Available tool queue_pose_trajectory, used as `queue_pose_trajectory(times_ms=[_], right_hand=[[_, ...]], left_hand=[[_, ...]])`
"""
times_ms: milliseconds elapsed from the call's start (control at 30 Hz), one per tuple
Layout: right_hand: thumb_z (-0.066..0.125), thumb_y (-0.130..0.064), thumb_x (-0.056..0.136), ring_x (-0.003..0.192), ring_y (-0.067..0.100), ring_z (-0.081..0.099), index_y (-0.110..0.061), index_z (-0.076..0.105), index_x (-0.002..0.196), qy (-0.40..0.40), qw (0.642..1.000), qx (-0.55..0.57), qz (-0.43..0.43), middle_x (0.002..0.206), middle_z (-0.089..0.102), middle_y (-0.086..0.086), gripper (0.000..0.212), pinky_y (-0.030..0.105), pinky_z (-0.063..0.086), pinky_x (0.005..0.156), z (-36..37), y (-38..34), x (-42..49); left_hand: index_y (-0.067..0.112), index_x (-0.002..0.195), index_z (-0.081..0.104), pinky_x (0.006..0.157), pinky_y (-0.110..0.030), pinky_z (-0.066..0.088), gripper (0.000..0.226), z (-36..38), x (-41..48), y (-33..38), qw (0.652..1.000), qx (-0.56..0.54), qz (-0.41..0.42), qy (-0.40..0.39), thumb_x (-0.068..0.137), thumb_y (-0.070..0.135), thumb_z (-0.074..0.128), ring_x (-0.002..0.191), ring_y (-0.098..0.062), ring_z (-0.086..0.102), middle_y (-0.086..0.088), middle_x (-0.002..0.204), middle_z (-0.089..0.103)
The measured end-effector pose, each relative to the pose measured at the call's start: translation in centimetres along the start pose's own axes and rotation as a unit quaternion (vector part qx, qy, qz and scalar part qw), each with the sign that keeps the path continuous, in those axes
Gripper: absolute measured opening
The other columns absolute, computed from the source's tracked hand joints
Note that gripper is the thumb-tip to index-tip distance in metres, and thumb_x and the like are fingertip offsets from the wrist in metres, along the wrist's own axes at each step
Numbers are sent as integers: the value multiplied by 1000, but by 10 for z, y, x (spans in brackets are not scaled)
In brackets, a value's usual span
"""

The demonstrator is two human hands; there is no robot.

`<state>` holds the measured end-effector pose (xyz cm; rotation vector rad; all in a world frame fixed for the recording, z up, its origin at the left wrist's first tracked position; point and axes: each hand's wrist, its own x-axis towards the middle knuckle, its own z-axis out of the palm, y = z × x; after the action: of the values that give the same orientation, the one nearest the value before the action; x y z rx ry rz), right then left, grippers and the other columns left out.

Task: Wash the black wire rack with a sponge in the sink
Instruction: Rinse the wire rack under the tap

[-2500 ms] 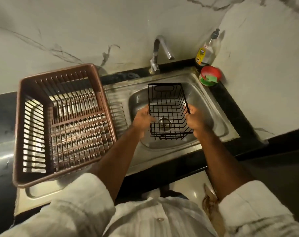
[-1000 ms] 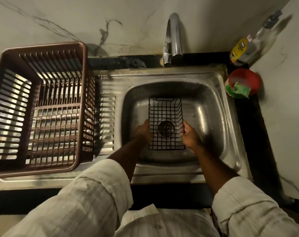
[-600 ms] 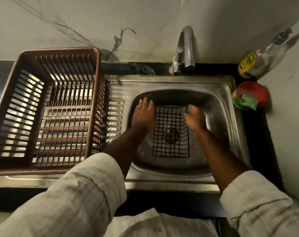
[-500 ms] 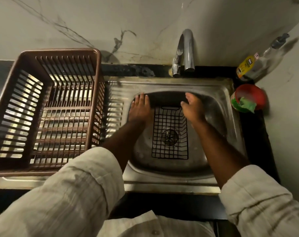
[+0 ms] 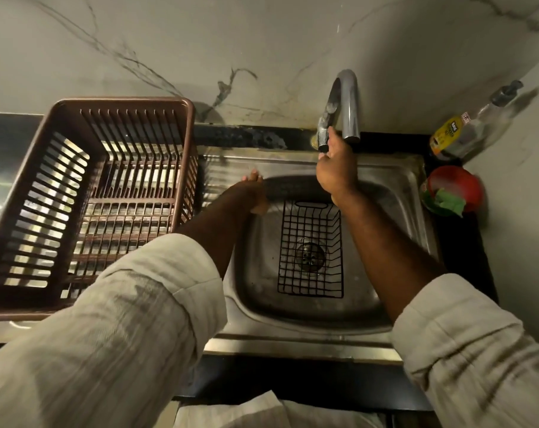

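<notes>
The black wire rack (image 5: pixel 310 251) lies flat on the bottom of the steel sink (image 5: pixel 394 211), over the drain, with no hand on it. My right hand (image 5: pixel 336 168) is raised to the chrome tap (image 5: pixel 345 103), its fingers closed around the tap's lever. My left hand (image 5: pixel 255 193) rests on the sink's left rim, fingers draped over the edge, holding nothing. A green sponge (image 5: pixel 447 202) sits in a red bowl (image 5: pixel 465 183) on the counter at the sink's right. No water is visible at the spout.
A brown plastic dish drainer (image 5: pixel 86 199) stands on the draining board to the left. A dish soap bottle (image 5: pixel 465 128) lies in the back right corner against the marble wall. A black counter edge runs along the front.
Both hands set the rack down in the sink and let go. My right hand rose to the tap lever; my left hand moved to the sink's left rim.
</notes>
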<state>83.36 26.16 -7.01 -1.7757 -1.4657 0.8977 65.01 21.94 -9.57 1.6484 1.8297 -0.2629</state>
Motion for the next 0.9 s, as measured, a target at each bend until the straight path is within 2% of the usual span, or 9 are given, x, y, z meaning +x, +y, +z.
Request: queue_pose_trajectory(times_ms=[133,267,400,467,567,667,733,800,900], right_hand=[[44,4,97,138,25,44,-20,31,155,-24,998,-44,-33,154,42,10,64,22,37,103,-3,1,-5],[45,6,97,142,27,38,-21,30,155,-66,990,-95,-76,158,35,9,66,31,36,113,-7,-2,-8],[42,9,95,140,20,42,-22,39,151,-55,997,-25,-52,154,44,5,64,27,35,114,-10,0,-7],[46,8,95,131,13,52,-17,51,142,-29,998,57,-21,144,55,1,54,24,43,109,-11,2,-11],[62,2,90,95,16,72,-11,69,113,-24,989,130,74,106,73,5,27,28,60,83,-9,13,-15],[67,6,85,87,25,74,-12,68,92,-173,968,23,182,96,72,15,20,35,62,80,-4,35,-13],[69,5,81,94,28,73,-9,71,94,-265,945,-94,165,100,73,16,19,39,60,86,-2,49,-5],[75,1,77,99,27,71,-9,74,100,-285,933,-186,113,103,73,13,25,40,58,90,2,56,3],[75,2,81,97,22,71,-15,72,97,-254,952,-145,95,102,74,10,23,41,58,91,12,58,9]], left_hand=[[3,159,14,125,-47,6,74,2,3,-1,1000,-8,11,1,98,10,56,155,-33,2,-13,169,0],[1,159,12,125,-46,4,72,2,2,1,1000,-13,2,-1,100,7,53,155,-33,1,-12,169,-2],[6,160,-1,125,-45,3,85,1,-2,4,999,27,-13,-41,99,14,57,154,-34,-5,-14,168,-10],[10,159,-10,124,-44,3,96,2,-3,4,997,51,-24,-55,95,13,62,154,-35,-8,-14,166,-16],[8,159,-10,125,-45,3,95,3,-4,5,995,75,-28,-58,96,14,61,154,-35,-8,-16,165,-17],[8,160,-2,126,-47,7,93,4,2,2,997,56,-22,-38,94,11,62,155,-34,-4,-12,167,-13],[10,160,-6,126,-46,8,99,1,2,2,996,69,-31,-53,91,10,65,154,-34,-6,-10,166,-17],[10,160,-4,126,-45,8,97,0,2,0,996,59,-29,-52,92,8,64,155,-32,-4,-9,167,-15],[15,160,-10,126,-45,11,106,0,-2,3,995,67,-35,-59,88,3,66,154,-31,-7,-6,166,-19]])
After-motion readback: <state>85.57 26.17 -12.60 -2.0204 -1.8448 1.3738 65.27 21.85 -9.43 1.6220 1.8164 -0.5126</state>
